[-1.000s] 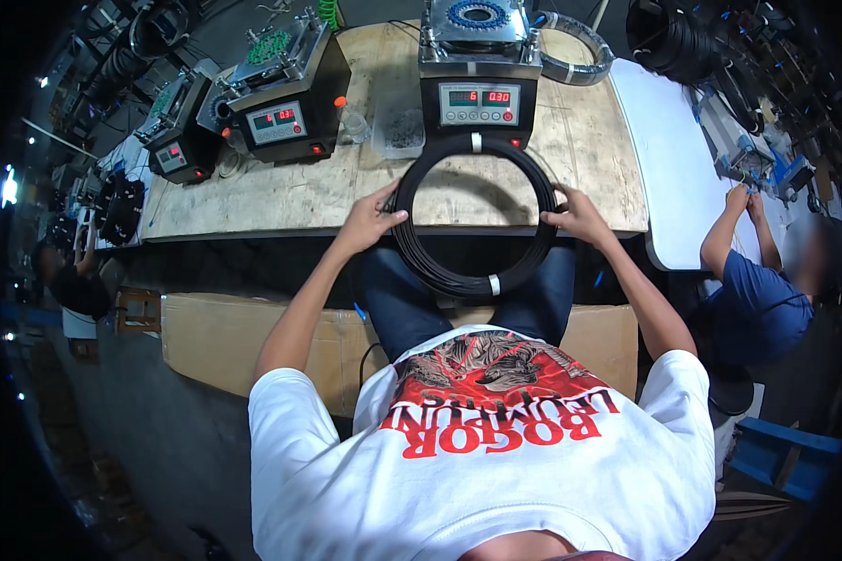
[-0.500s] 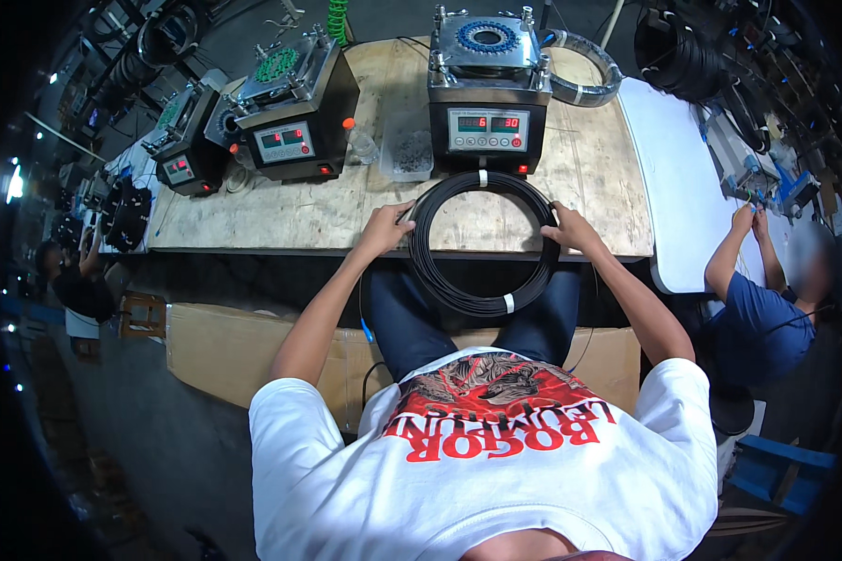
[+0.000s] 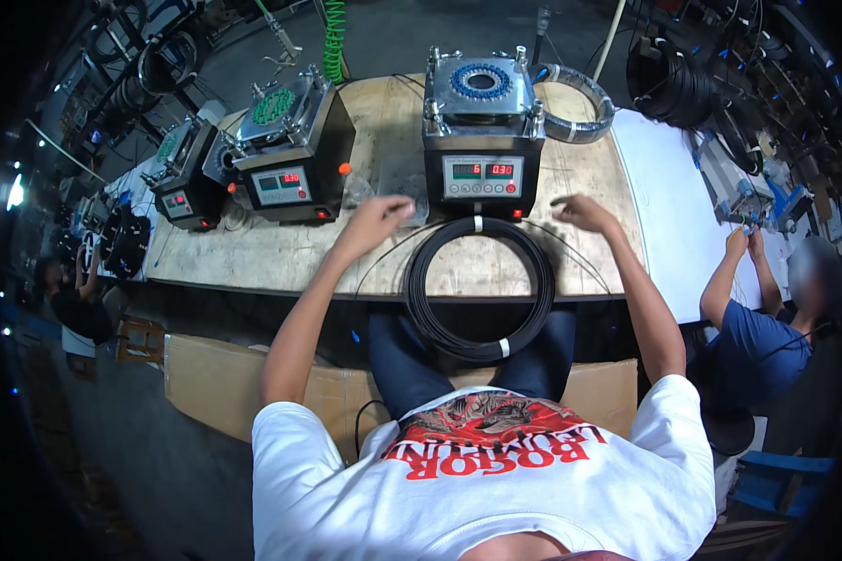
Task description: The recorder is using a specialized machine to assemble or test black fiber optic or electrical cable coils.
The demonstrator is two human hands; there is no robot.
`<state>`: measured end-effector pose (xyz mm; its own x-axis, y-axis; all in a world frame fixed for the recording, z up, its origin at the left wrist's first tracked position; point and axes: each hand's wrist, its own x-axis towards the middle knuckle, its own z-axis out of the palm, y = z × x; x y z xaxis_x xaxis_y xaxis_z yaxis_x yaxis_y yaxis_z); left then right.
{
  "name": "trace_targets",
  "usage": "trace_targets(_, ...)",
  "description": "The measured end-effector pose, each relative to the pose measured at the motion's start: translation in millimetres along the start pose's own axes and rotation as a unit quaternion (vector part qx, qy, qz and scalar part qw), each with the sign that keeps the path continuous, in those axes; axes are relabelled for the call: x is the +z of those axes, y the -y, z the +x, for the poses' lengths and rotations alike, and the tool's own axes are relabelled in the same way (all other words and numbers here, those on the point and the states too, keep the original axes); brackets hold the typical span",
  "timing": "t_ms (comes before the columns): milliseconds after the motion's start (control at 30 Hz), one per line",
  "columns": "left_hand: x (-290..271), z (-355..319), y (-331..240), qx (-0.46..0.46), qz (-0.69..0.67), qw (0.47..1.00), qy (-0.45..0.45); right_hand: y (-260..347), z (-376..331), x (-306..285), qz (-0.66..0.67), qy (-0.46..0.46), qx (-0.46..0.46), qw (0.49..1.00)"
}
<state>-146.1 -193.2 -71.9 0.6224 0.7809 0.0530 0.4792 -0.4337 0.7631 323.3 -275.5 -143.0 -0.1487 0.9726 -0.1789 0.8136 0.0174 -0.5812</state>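
A coil of black cable (image 3: 416, 290), bound with white bands at top and bottom, lies over the table's front edge and my lap. Its two loose ends spread to the left and right, and a blue connector (image 3: 355, 337) hangs at the left one. My left hand (image 3: 381, 222) hovers above the table, left of the coil and apart from it, its fingers loosely bent and seemingly empty. To the right of the coil, my right hand (image 3: 587, 214) is raised with thumb and fingers apart, holding nothing. Directly behind the coil stands a black machine (image 3: 482, 178) with a lit panel and a metal top bearing a blue ring.
Two similar machines (image 3: 295, 192) (image 3: 189, 201) with green rings stand at the left. A clear tray (image 3: 415, 213) and an orange-capped bottle (image 3: 355, 184) sit between machines. A wrapped coil (image 3: 578, 126) lies at the back right. A co-worker (image 3: 762, 313) works at the white table (image 3: 660, 187).
Both hands have let go of the cable coil and moved outward and up from it. The coil rests lower in view, and its loose ends now spread out. The display on the machine's panel differs.
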Motion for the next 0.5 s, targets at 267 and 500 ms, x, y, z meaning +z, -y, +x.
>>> trace_targets(267,-42,122,-62,0.087,-0.038,0.977,-0.192,118,76,-127,0.207,-0.207,-0.027,0.956)
trace_targets(500,-34,171,-64,0.077,-0.072,0.982,-0.154,147,128,-136,0.283,-0.162,0.131,0.936)
